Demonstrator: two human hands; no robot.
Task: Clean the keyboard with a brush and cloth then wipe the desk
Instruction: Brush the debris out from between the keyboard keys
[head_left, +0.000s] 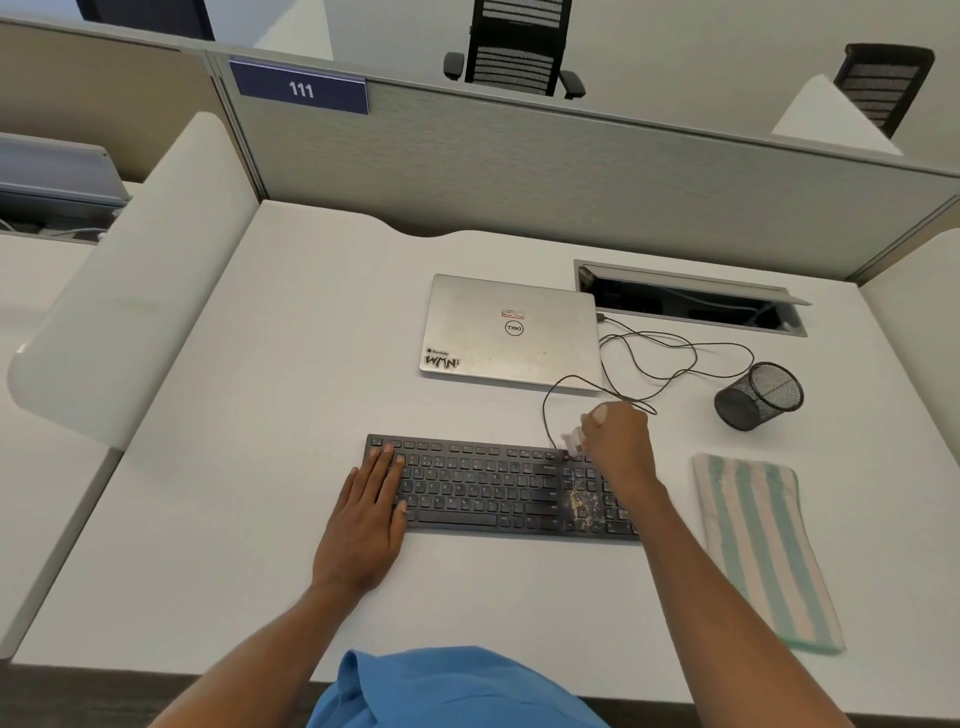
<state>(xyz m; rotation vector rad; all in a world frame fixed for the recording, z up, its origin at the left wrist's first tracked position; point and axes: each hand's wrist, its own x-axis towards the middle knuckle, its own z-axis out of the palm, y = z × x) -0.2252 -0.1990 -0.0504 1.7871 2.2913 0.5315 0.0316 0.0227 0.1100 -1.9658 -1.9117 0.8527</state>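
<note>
A black keyboard (483, 486) lies on the white desk (260, 364) in front of me, with pale crumbs (581, 503) scattered over its right part. My left hand (366, 512) rests flat on the keyboard's left end, fingers straight. My right hand (618, 441) grips a small light-coloured brush (571, 440) at the keyboard's upper right, bristles touching the keys. A folded cloth (763, 545) with green and beige stripes lies on the desk to the right of the keyboard.
A closed silver laptop (509, 332) sits behind the keyboard, with a black cable (675, 358) looping to its right. A black mesh pen cup (758, 395) lies tipped at the right. An open cable hatch (691, 299) is at the back. Grey partition behind.
</note>
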